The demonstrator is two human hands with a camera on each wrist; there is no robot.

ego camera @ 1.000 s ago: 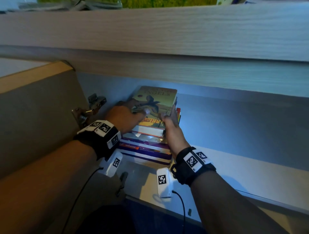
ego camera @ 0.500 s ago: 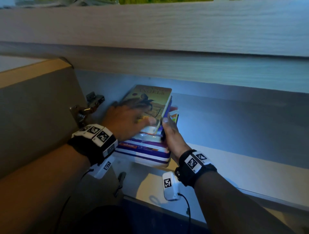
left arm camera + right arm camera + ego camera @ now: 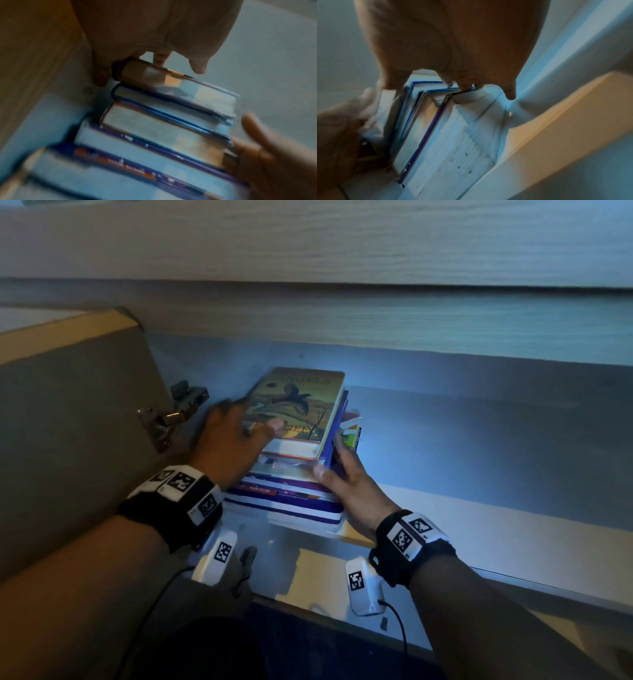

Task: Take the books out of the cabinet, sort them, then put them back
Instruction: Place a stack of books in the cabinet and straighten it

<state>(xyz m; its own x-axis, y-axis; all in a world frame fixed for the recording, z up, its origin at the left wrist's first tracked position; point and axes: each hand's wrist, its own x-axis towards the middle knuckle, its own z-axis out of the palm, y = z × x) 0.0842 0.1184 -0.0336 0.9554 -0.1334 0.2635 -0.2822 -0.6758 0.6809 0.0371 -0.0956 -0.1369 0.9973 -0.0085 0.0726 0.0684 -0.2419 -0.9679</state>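
Both hands (image 3: pixel 236 440) seemingly flanking book stack (image 3: pixel 291 481)

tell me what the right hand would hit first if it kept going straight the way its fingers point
Probably nothing new: the right hand already lies along the right side of the book stack, fingers pointing toward the cabinet's back wall. That wall looks next, though depth is unclear.

a shiny metal hinge (image 3: pixel 173 419) sits on the open wooden door (image 3: pixel 68 412) at the left. a thick wooden board (image 3: pixel 342 241) runs across the top. thin black wires (image 3: pixel 397 628) hang down near the bottom.
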